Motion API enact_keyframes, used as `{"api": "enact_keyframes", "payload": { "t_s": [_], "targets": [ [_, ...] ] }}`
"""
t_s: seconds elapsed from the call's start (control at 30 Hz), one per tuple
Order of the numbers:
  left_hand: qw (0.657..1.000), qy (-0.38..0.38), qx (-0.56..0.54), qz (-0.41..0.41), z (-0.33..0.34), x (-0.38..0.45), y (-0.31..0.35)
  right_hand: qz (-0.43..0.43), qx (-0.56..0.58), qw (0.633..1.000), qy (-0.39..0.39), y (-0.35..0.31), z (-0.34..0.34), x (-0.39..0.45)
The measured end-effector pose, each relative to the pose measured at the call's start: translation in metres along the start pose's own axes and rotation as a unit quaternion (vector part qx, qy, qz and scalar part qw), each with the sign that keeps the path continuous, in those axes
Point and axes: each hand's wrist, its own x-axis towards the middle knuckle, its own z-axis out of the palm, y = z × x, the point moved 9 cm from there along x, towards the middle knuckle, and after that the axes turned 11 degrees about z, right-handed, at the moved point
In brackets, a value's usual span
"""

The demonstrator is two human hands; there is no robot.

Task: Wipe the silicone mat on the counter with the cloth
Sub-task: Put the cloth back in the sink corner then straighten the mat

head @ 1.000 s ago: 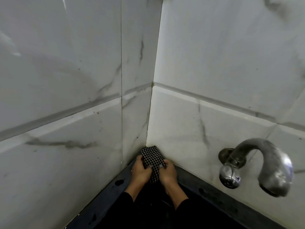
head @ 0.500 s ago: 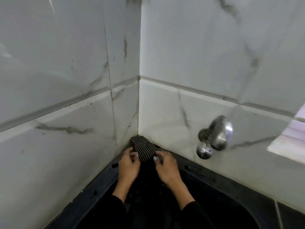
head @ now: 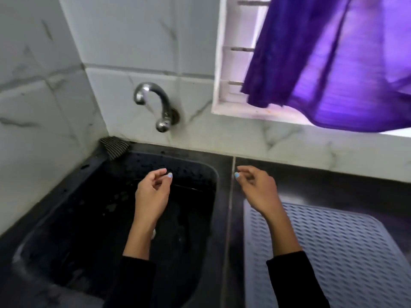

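Observation:
The black-and-white checked cloth [head: 114, 146] lies folded in the back left corner of the sink rim, against the tiled walls. A pale lavender ribbed silicone mat [head: 333, 252] covers the dark counter at the lower right. My left hand [head: 151, 192] hovers over the black sink, fingers loosely curled and holding nothing. Just beyond the mat's far left corner, my right hand [head: 255, 187] hangs above the counter, fingers apart and empty. Both hands are well away from the cloth.
A black sink [head: 89, 230] fills the lower left, with water drops on its back wall. A chrome tap [head: 155, 103] sticks out of the marble-tiled wall above it. A purple curtain [head: 333, 63] hangs over a white window frame [head: 220, 85] at the upper right.
Both hands have let go of the cloth, left it in the corner and drawn back toward me and to the right. The view has swung right, bringing the mat and window into sight.

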Motion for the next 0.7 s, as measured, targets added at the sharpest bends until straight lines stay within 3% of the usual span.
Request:
{"api": "enact_keyframes", "payload": {
  "t_s": [0.27,0.5,0.7],
  "targets": [
    [0.981,-0.137,0.132,-0.048,0.148,-0.123,-0.006,0.117,-0.064,0.99,0.05,0.164,-0.147,-0.028],
    [0.943,-0.17,0.278,-0.065,0.187,-0.169,-0.011,0.261,-0.13,0.952,0.092,0.285,-0.233,-0.046],
    [0.923,-0.159,0.342,-0.077,0.192,-0.164,-0.026,0.366,-0.182,0.904,0.129,0.338,-0.262,-0.061]
  ]
}}
